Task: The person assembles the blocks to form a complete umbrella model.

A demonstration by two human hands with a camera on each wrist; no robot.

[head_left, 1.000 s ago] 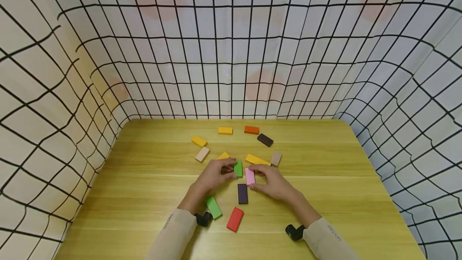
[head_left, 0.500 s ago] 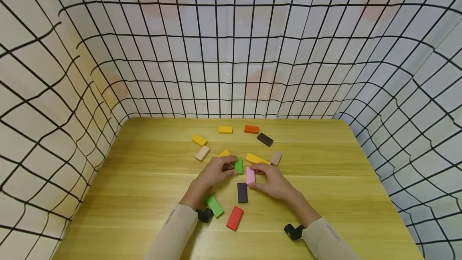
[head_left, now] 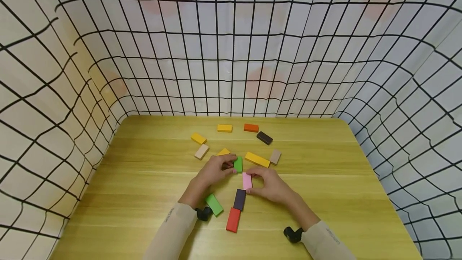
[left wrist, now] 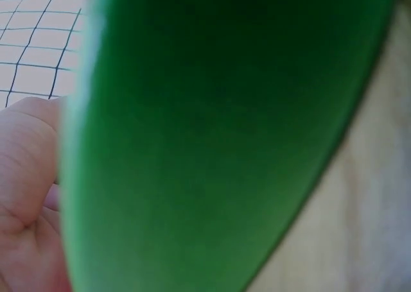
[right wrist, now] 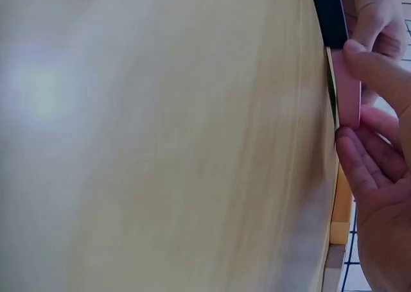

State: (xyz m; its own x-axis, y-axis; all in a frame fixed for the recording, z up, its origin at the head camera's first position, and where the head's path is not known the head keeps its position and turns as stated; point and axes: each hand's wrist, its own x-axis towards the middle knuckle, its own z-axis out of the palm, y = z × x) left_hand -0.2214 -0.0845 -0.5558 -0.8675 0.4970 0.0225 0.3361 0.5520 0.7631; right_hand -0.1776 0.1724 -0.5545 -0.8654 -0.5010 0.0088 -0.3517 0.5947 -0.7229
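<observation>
My left hand (head_left: 215,170) pinches a small green block (head_left: 238,164) by its ends, thumb at the near end. Just to the right, my right hand (head_left: 271,184) grips a pink block (head_left: 247,181) between thumb and fingers; the right wrist view also shows this pink block (right wrist: 348,90). A dark purple block (head_left: 240,200) lies against the pink block's near end. Its other end meets a red block (head_left: 233,220). Beside my left wrist lies a second green block (head_left: 214,205), which fills much of the left wrist view as a green blur (left wrist: 192,151).
Farther back on the wooden table (head_left: 317,147) lie yellow blocks (head_left: 257,159), an orange block (head_left: 251,128), a dark brown block (head_left: 264,138) and pale wood blocks (head_left: 275,157). A black wire grid (head_left: 231,57) encloses the back and sides.
My right hand has drawn the pink block slightly nearer and to the left. The dark purple block has slid toward me, turned a little, and now touches the red block. My left hand stays almost still.
</observation>
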